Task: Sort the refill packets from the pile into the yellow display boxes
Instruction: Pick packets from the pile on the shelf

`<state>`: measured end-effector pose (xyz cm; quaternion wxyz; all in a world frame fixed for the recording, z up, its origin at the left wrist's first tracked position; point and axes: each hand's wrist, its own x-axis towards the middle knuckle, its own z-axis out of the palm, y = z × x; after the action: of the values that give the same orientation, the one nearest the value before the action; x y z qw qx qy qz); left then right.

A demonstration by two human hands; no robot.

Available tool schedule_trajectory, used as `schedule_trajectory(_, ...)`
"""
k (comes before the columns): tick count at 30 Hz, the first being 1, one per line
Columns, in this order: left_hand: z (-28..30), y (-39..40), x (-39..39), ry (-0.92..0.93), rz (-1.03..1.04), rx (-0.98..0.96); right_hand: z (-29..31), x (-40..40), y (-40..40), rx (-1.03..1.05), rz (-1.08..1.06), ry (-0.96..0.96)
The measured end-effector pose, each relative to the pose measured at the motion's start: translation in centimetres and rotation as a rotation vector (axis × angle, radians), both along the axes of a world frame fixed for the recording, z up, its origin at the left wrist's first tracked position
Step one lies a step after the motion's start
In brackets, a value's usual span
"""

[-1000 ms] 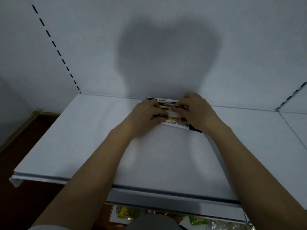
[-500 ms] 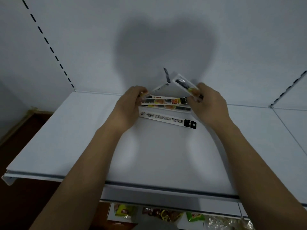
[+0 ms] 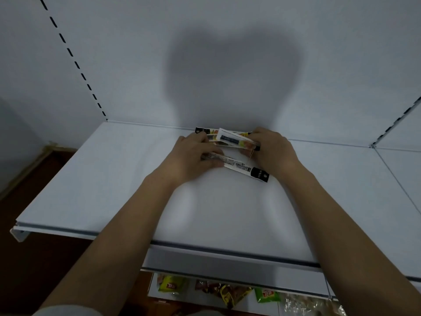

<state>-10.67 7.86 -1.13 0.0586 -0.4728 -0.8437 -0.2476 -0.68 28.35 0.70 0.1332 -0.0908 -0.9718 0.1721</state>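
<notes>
Long narrow printed refill packets (image 3: 227,139) lie in a small pile at the back of the white metal shelf (image 3: 114,179), centre of the frame. The left hand (image 3: 193,156) presses curled fingers on a white packet with a black end (image 3: 248,170); the right hand (image 3: 271,149) pinches the pile's top packet (image 3: 237,140).

hands (image 3: 230,149) | lowered the raised packets (image 3: 237,140) back onto the pile | back of shelf (image 3: 114,179)
</notes>
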Motion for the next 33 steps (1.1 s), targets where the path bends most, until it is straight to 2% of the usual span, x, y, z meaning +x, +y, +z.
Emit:
schedule_trajectory(3,-0.1,-0.3,-0.2,0.078,-0.028,0.044,0.2,0.5,0.4,0.039,-0.010,-0.014)
schedule_trajectory(8,-0.1,-0.9,-0.4,0.274,-0.004,0.121,1.1,1.8,1.5,-0.110,-0.100,0.024)
schedule_trajectory(10,0.3,-0.9,0.0,0.101,0.068,0.172,1.3,2.0,1.9,-0.201,-0.133,0.058)
schedule_trajectory(12,0.9,-0.8,0.7,-0.235,0.151,0.295,1.7,2.0,1.7,-0.408,-0.144,0.092)
schedule_trajectory(14,1.4,-0.9,1.1,-0.432,0.183,0.448,2.0,1.8,1.3,-0.638,-0.153,0.133)
schedule_trajectory(18,2.0,-1.1,1.2,-0.548,0.140,0.673,1.8,1.3,0.6,-1.021,-0.193,0.314)
schedule_trajectory(21,2.1,-0.9,1.3,-0.587,0.117,0.740,1.5,0.9,0.7,-1.023,-0.189,0.328)
schedule_trajectory(24,1.8,-0.6,1.4,-0.572,0.131,0.698,1.2,0.8,0.6,-1.063,-0.078,0.315)
schedule_trajectory(25,1.8,-0.5,1.3,-0.541,0.161,0.672,1.1,0.8,0.4,-1.051,-0.044,0.303)
schedule_trajectory(26,1.7,-0.4,1.3,-0.502,0.202,0.654,1.0,0.6,0.2,-0.944,-0.041,0.288)
schedule_trajectory(29,2.1,-0.3,1.3,-0.401,0.320,0.681,0.5,-0.4,-0.3,-0.293,-0.072,0.175)
schedule_trajectory(30,2.1,-0.4,1.2,-0.387,0.348,0.698,0.5,-0.6,-0.7,-0.143,-0.033,0.127)
schedule_trajectory(33,1.7,-0.8,0.6,-0.346,0.413,0.647,0.1,-1.1,-1.3,0.010,0.107,0.018)
